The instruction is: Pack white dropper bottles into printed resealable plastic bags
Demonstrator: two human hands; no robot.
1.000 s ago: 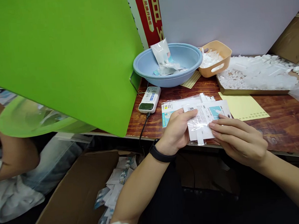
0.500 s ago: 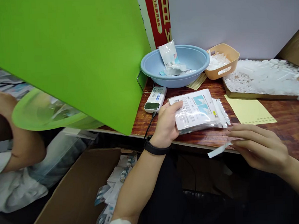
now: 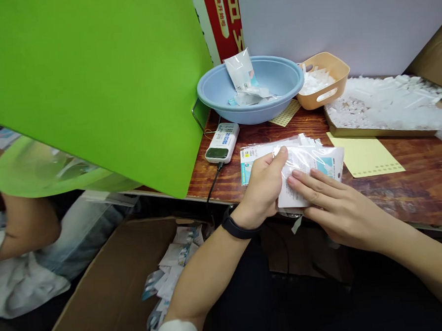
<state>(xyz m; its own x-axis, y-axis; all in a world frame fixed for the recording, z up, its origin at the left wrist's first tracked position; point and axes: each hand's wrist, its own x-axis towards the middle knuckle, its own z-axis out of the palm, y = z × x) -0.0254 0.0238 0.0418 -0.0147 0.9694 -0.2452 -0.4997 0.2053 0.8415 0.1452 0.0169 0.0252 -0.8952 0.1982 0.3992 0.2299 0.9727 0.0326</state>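
Observation:
A clear plastic packet [image 3: 310, 166] with a white and teal printed card lies on top of a small stack of like packets [image 3: 250, 160] at the front edge of the wooden table [image 3: 410, 185]. My left hand [image 3: 262, 190] grips the packet's left side, thumb on top. My right hand [image 3: 330, 205] rests on the packet's lower part with its fingers laid flat and close together. A small white strip [image 3: 295, 225] hangs below the table edge under my right hand.
A blue basin [image 3: 252, 92] with packets, a tan basket [image 3: 326, 86] and a tray of white pieces [image 3: 384, 110] stand behind. A yellow sheet [image 3: 364, 155] lies right, a white device [image 3: 222, 142] left. A green board [image 3: 90, 83], another person [image 3: 20, 230] and a cardboard box [image 3: 112, 289] are left.
My right hand, which had pulled a white strip away from the packet half a second ago, has come back onto it. My left hand has drawn the packet nearer the table edge.

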